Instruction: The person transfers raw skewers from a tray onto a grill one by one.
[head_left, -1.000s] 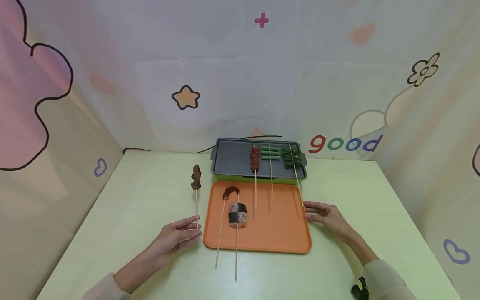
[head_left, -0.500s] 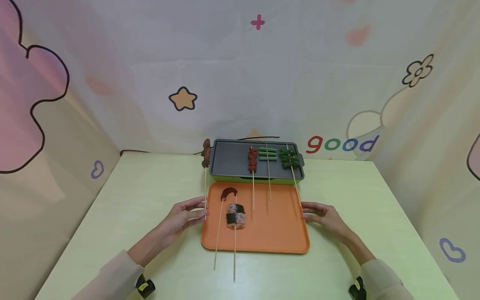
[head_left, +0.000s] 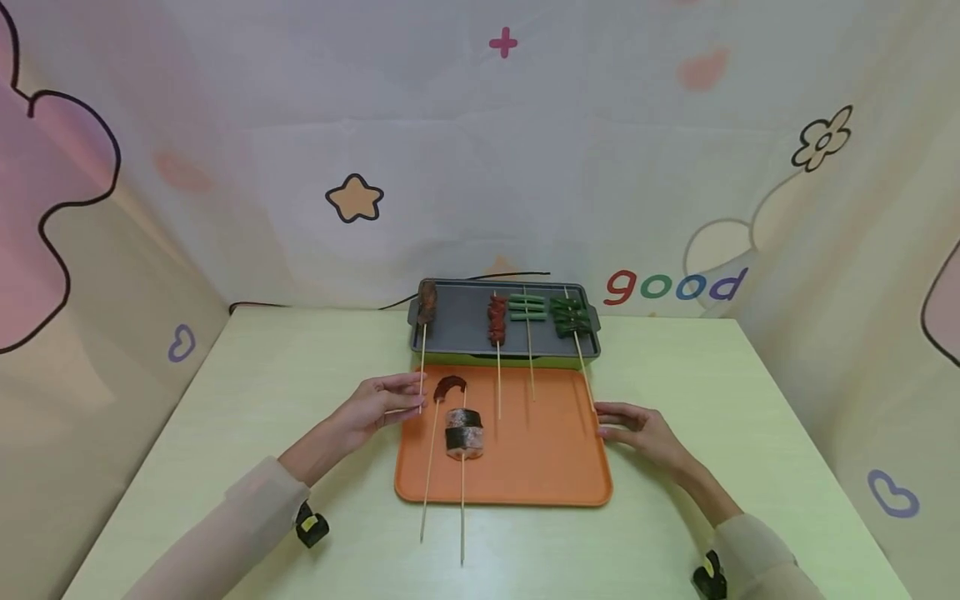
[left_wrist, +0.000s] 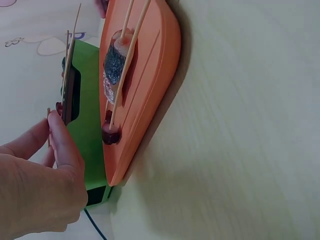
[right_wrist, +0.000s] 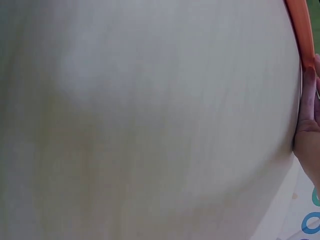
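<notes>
My left hand [head_left: 378, 407] pinches the lower stick of a brown meat skewer [head_left: 427, 302]. Its meat end is over the left side of the dark grill plate [head_left: 459, 321]; contact is unclear. In the left wrist view, thumb and fingertips meet around the stick [left_wrist: 49, 111]. At the right rim of the orange tray [head_left: 540, 467], my right hand [head_left: 645, 435] rests with extended fingers. Beside those fingertips ends the stick of a green pepper skewer [head_left: 570, 317]; touching or not, I cannot tell. A curved dark red skewer [head_left: 450, 387] and a seaweed-banded skewer [head_left: 464, 437] lie on the tray.
A red meat skewer [head_left: 497, 320] and a green bean skewer [head_left: 527, 307] lie on the grill plate, sticks reaching over the tray. The grill's green base [left_wrist: 90, 170] stands close behind the tray. A black cord [head_left: 258, 305] runs along the wall.
My left hand has carried the brown meat skewer forward and right, from beside the tray to over the grill plate's left side. The right hand has stayed at the tray rim.
</notes>
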